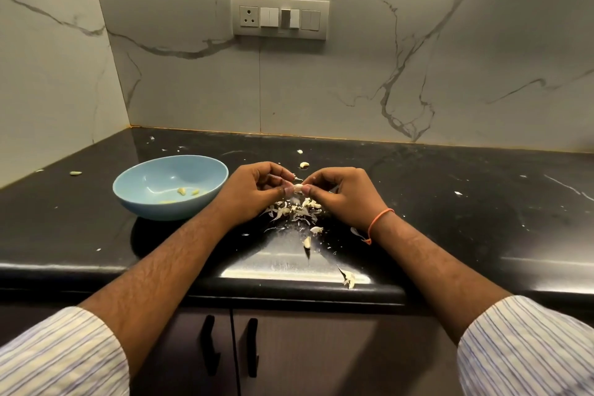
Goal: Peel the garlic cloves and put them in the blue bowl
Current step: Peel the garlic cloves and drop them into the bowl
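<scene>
A garlic clove (298, 186) is pinched between both hands above the black counter. My left hand (257, 191) holds its left end and my right hand (340, 194) grips its right end with thumb and fingertips. The blue bowl (135, 193) sits just left of my left hand, with a few peeled cloves (182, 191) inside. A heap of papery garlic skins (297, 210) lies under the hands. Loose cloves lie behind the hands (304, 165) and in front (307, 242).
The black counter (450, 202) ends at a rounded front edge (96, 270), where a scrap of skin (348, 278) lies. Marble walls close the back and left. A small clove (76, 173) lies far left. Cabinet doors with black handles (209, 344) are below.
</scene>
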Tool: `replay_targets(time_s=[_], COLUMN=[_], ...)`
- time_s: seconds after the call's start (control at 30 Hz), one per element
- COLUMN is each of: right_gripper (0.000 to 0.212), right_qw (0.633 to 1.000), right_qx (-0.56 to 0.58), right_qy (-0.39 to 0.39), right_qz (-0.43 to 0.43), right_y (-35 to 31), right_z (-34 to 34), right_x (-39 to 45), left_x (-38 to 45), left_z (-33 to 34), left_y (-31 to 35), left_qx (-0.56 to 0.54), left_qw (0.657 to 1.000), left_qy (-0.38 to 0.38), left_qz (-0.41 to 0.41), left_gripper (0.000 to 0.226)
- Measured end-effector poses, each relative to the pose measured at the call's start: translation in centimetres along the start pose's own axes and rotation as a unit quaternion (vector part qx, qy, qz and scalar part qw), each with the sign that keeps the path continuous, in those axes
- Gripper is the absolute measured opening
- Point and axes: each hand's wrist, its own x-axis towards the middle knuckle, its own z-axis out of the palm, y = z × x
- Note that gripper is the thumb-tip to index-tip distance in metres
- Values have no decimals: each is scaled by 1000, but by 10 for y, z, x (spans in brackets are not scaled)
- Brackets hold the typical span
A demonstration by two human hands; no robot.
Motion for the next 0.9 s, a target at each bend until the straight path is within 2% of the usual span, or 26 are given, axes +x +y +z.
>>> replay_targets(time_s=[0.07,0.2,0.3,0.5,0.6,0.73,0.83,0.9], right_gripper=[5,6,6,14,12,7,13,19], right_qw=[1000,999,999,997,997,998,980,962], right_qx=[13,34,30,63,57,-19,-167,-254], right_qy=[4,5,-3,-29,-26,-40,-90,-90], right_qz=[16,37,33,36,45,52,54,42], right_y=[1,2,3,-4,-7,-10,-14,-18], right_z=[-2,-5,-5,-4,-4,-14,-42,-69], right_x=[0,0,0,-1,1,5,18,28], left_x=[1,1,-2,-3,-3,-2,-2,-2], left_z=[1,4,6,7,8,7,6,6], left_y=[-2,-2,2,5,4,0,-1,-1], left_qx=[35,107,92,114,123,123,113,113], left_qw=[999,994,995,992,991,991,991,991], left_qy=[5,7,-6,19,19,20,34,42], left_qz=[4,23,30,45,58,59,58,57], left_gripper=[18,34,15,11,12,13,21,26])
